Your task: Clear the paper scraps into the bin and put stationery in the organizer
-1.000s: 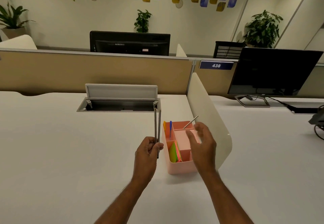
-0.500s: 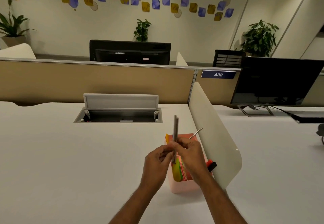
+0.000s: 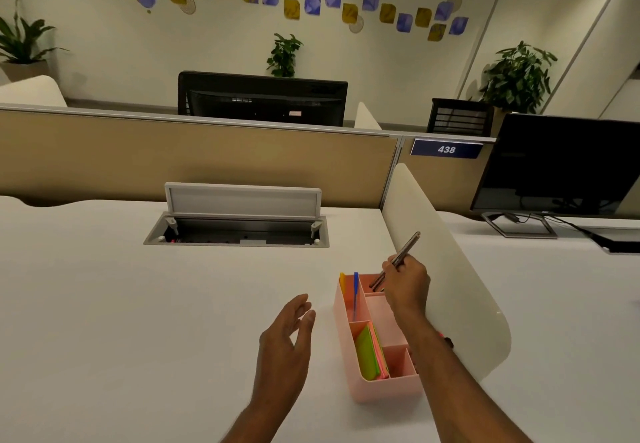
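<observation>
A pink organizer (image 3: 382, 389) stands on the white desk beside the curved divider. Its left slot holds a blue pen (image 3: 355, 290) and a yellow one (image 3: 342, 282); the front middle slot holds green and pink sticky notes (image 3: 370, 352). My right hand (image 3: 406, 283) is shut on thin grey pens (image 3: 398, 259), tilted with their lower ends dipping into the organizer's far compartment. My left hand (image 3: 287, 342) hovers open and empty just left of the organizer. A small red and black object (image 3: 446, 340) peeks out behind my right forearm.
An open cable hatch (image 3: 239, 231) is sunk into the desk at the back. The white curved divider (image 3: 446, 269) rises right of the organizer. A dark monitor (image 3: 564, 165) stands on the neighbouring desk, with a tan partition (image 3: 194, 158) behind.
The grey pens passed from my left hand to my right, which moved them over the organizer's far compartment. My left hand let go and dropped back, open.
</observation>
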### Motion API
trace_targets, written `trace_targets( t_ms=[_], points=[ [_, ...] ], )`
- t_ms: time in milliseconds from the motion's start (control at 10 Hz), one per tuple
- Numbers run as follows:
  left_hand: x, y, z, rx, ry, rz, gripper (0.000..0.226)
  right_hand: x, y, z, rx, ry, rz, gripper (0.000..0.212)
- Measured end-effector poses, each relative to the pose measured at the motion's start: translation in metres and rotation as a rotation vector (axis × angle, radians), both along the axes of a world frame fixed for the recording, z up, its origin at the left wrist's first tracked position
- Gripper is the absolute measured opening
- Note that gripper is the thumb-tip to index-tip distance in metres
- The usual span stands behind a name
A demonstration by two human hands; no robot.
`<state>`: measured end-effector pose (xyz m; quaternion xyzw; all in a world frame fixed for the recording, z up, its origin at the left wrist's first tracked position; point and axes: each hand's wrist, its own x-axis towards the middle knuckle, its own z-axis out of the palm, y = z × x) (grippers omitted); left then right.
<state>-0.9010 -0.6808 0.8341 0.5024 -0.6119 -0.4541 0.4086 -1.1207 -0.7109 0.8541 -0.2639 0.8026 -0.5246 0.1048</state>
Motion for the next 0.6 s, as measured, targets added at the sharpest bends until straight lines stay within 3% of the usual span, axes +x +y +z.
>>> trace_targets(
  t_ms=[300,500,600],
  points=[
    [0.033,-0.004,-0.01,0.009,0.008,0.004,0.034,-0.004,-0.006,-0.009,0.089,-0.017,-0.06,0.028],
    [0.052,-0.007,0.008,0.014,0.031,-0.012,0.04,0.028,0.007,0.013,0.063,0.16,-0.089,0.064],
    [0.063,-0.006,0.026,-0.046,0.008,0.013,0.051,0.06,0.017,0.026,0.071,0.304,-0.02,0.063]
  ],
)
